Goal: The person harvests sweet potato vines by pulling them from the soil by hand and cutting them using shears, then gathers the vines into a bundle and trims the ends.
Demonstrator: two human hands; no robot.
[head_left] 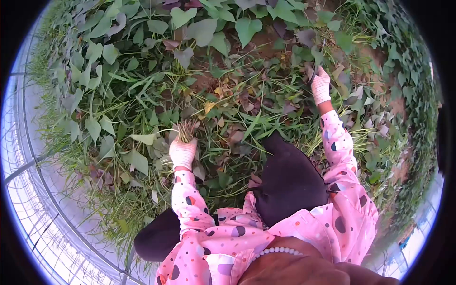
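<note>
My left hand (pixel 183 151), in a white glove, is closed around a bundle of pulled grass and roots (pixel 186 129) just above the fingers. My right hand (pixel 321 85), also gloved, reaches further out and grips a dark thin tool handle or stem (pixel 317 58) that rises from the fist; which of the two it is I cannot tell. Both arms wear pink dotted sleeves (pixel 343 156). Grass and dry leaves (pixel 237 99) cover the ground between the hands.
Broad green vine leaves (pixel 199 28) spread across the far ground and the right side. My dark-trousered knees (pixel 289 180) are bent low over the soil. A white netted greenhouse wall with metal bars (pixel 33 180) runs along the left.
</note>
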